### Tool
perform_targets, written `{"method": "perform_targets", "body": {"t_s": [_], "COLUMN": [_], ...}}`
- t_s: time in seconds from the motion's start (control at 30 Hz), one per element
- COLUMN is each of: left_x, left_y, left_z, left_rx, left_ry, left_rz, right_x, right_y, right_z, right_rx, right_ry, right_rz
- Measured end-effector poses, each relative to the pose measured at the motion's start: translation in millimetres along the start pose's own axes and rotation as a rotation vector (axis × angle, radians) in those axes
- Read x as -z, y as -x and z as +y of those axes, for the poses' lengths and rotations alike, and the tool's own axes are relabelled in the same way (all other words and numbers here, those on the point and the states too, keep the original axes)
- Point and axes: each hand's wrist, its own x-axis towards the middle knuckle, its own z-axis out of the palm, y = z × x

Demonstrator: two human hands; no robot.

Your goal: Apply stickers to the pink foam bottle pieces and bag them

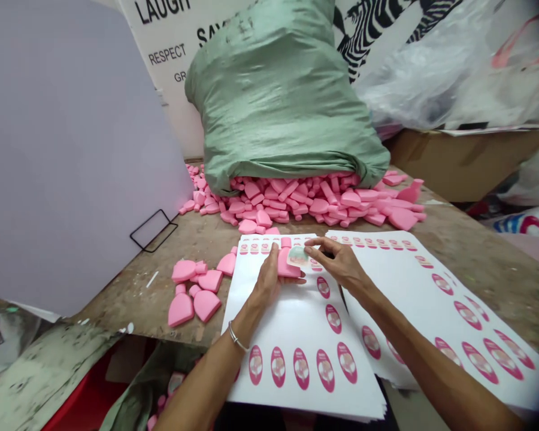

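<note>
My left hand (269,272) is closed around a small pink bottle (288,267), held upright above a stack of white sticker sheets (273,311). At the bottle's face, my right hand (335,257) pinches the edge of a pale green and white sticker (298,256). The sticker overlaps the front of the bottle; whether it is stuck down there I cannot tell. Pink oval stickers (301,368) with a picture in the middle remain on the sheet below. A second stack of sticker sheets (386,275) lies under my right forearm.
Several pink bottles (194,291) lie left of the sheets. A green sack (282,96) spills a heap of pink bottles (305,200) at the back. A grey panel (72,149) and black wire frame (154,230) stand left; a cardboard box (467,158) sits back right.
</note>
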Motion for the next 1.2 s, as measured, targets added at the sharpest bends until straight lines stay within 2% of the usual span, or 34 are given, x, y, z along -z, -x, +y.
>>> {"method": "perform_targets", "body": {"t_s": [0.23, 0.47, 0.67, 0.77, 0.87, 0.97, 1.03, 1.13, 1.2], "left_x": [-0.1, 0.9, 2.4, 3.1, 4.7, 4.9, 3.2, 1.6, 5.2], "left_y": [15, 17, 17, 19, 24, 29, 34, 42, 49], "left_z": [7, 9, 10, 14, 18, 20, 21, 22, 24], "left_rx": [0.003, 0.03, 0.02, 0.007, -0.025, -0.021, -0.003, 0.023, 0.042], "left_ry": [0.039, 0.046, 0.046, 0.055, 0.021, -0.028, -0.045, -0.024, -0.011], "left_rz": [-0.011, 0.002, -0.028, -0.107, -0.208, -0.222, -0.238, -0.305, -0.322], "right_x": [-13, -13, -16, -17, -15, -13, -14, -20, -22], "right_y": [12, 14, 15, 15, 15, 15, 15, 13, 8], "right_z": [-24, -27, -32, -34, -33, -30, -26, -17, -10], "right_rx": [0.008, 0.038, 0.046, 0.051, 0.089, 0.091, 0.052, 0.002, -0.013], "right_ry": [-0.063, -0.039, -0.016, 0.016, 0.173, 0.351, 0.276, 0.072, 0.057], "right_rz": [-0.088, -0.102, -0.066, -0.033, 0.044, 0.142, 0.103, -0.058, -0.105]}}
